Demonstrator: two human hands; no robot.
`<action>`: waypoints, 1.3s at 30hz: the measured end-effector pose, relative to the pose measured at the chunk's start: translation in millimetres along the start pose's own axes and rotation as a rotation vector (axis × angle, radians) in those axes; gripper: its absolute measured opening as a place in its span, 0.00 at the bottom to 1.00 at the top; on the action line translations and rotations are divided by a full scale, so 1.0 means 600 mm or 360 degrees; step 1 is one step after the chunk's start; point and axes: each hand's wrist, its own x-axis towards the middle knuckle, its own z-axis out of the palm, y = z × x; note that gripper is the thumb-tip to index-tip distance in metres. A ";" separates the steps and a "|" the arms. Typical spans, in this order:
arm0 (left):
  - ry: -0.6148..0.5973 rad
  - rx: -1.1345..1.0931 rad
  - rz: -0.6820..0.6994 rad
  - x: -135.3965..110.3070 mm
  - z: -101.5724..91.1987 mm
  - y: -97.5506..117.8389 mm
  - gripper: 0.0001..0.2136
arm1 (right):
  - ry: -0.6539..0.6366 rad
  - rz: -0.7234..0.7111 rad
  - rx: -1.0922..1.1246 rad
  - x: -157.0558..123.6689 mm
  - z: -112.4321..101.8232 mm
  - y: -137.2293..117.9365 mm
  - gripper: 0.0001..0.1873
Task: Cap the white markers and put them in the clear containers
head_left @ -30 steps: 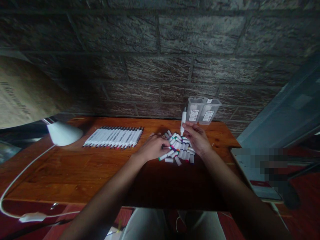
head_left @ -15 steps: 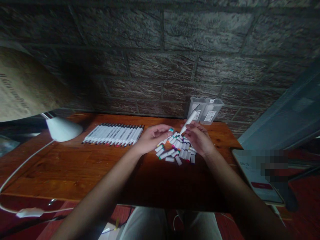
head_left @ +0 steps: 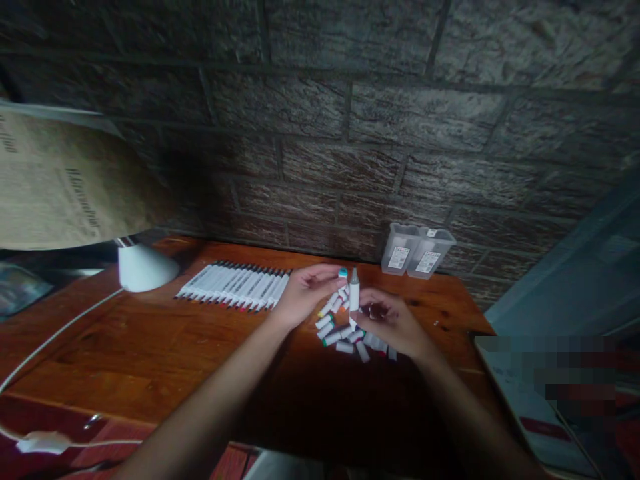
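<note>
My right hand (head_left: 393, 327) grips a white marker (head_left: 354, 293) by its lower end and holds it upright, its bare tip pointing up. Just left of that tip, my left hand (head_left: 306, 291) pinches a small teal-topped cap (head_left: 343, 273) between thumb and fingers. Both hands hover over a loose pile of marker caps (head_left: 345, 330) with coloured ends on the wooden desk (head_left: 150, 347). To the left lies a neat row of white markers (head_left: 235, 285), side by side.
Two clear plastic boxes (head_left: 417, 250) with labels stand against the brick wall behind the pile. A white lamp base (head_left: 145, 267) and its cable (head_left: 55, 337) occupy the desk's left part. A paper bag (head_left: 60, 187) hangs at the far left. Something flat lies at the right edge.
My left hand lifted a teal cap out of the pile and brought it up beside the marker. My right hand turned the marker from a slant to upright.
</note>
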 end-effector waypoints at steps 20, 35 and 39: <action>-0.0144 0.0086 0.0137 -0.006 -0.003 0.012 0.13 | 0.0216 -0.0244 -0.0592 -0.005 0.000 0.009 0.09; -0.0165 0.0028 0.0134 -0.005 -0.001 0.010 0.13 | 0.0209 -0.0313 -0.0628 -0.004 -0.004 0.008 0.13; -0.0124 0.0011 0.0095 -0.002 0.000 0.009 0.14 | 0.0101 -0.0190 -0.0476 -0.005 -0.002 0.006 0.13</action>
